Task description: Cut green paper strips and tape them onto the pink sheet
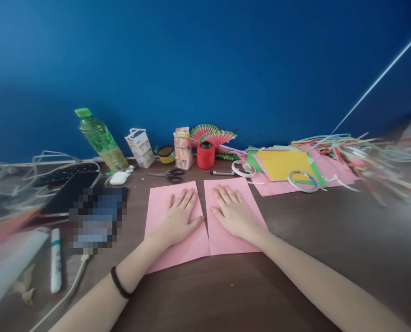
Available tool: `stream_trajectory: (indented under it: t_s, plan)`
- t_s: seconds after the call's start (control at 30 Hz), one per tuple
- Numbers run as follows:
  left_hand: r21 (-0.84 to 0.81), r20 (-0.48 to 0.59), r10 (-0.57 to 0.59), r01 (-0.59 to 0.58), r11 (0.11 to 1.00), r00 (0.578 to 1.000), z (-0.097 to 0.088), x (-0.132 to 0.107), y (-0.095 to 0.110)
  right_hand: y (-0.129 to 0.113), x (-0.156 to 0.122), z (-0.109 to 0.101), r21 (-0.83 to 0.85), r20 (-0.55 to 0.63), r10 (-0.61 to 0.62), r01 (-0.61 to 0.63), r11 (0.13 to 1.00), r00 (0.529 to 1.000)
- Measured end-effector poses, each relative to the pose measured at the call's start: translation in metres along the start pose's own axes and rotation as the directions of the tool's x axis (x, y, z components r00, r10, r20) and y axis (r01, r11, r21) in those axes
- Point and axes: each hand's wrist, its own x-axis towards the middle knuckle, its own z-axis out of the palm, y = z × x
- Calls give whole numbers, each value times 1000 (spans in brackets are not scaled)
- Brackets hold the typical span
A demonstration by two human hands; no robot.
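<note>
Soft, even light fell on the table (330,240), with a dull sheen at right and barely any shadows. The pink sheets (191,251) at centre were sharp, while both edges smeared and bowed, blurring the paper strips (361,147) and cables (36,166).

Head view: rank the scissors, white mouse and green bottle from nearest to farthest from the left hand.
From the left hand, flat on a pink sheet:
1. Scissors, just beyond the fingertips.
2. White mouse, farther to the left.
3. Green bottle, back left, by the blue wall.
</note>
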Motion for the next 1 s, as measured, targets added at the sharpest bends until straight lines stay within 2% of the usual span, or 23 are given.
stream_trajectory:
  t_s: [1.0]
  plan:
    - [-5,3,30,-30,1000,1000,-3,-1,-7,6,0,-4,-1,20,-6,6,1000,1000]
